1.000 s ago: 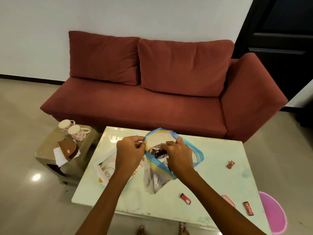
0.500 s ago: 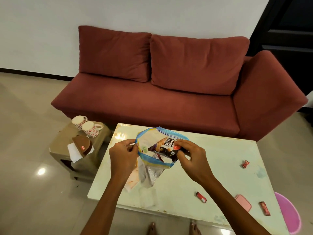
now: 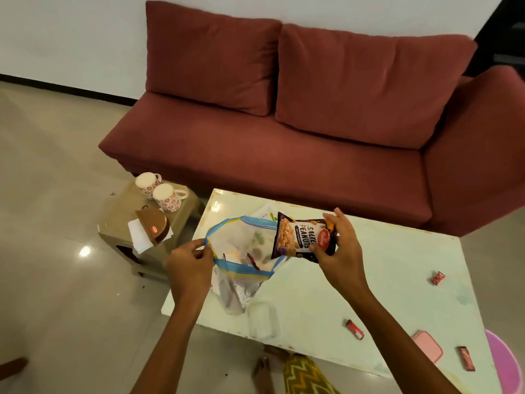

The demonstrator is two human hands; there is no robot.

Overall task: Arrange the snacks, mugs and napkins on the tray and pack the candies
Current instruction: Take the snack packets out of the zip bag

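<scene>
peanut packet: now lifted clear of the zip bag, pinched in right hand grip
bag rim: pinched open by left hand grip
meaning: packet is freed for the tray; candies on the desk, unpacked

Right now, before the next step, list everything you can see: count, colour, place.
peanut packet: one, black, held above the bag mouth
zip bag: one, clear with blue rim, open, over the table's left edge
candies: three loose, red, on the table's right part
pink pad: one, near table edge
table: one, pale green
mugs: two, white with red flowers, on the side stool
sofa: one, dark red, behind
left hand: pinching the bag rim
right hand: gripping the packet
</scene>
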